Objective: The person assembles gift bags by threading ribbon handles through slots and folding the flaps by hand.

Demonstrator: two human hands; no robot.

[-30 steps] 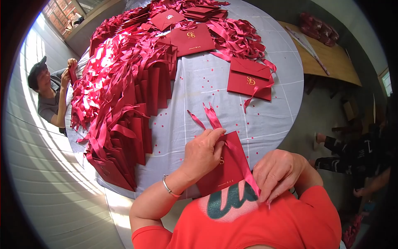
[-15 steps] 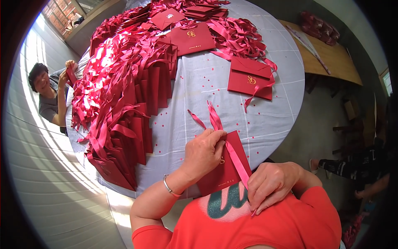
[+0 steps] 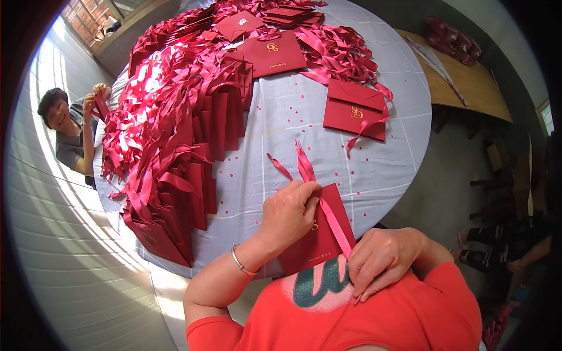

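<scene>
L hand [image 3: 290,210] presses down on the red envelope [image 3: 319,243] at the table [image 3: 386,175] edge, fingers curled. R hand [image 3: 383,260] pinches its pink ribbon [image 3: 333,219], pulled taut w/ fingers closed.

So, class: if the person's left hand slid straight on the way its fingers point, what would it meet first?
Probably the loose pink-red ribbon ends just past the left hand, then bare grey tablecloth; depth is uncertain.

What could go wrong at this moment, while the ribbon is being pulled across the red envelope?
The right hand pulls the ribbon taut while the left hand pins the red envelope, which overhangs the table edge; it might slip off or crease. The loose ribbon ends beyond the left hand could perhaps slip through.
</scene>
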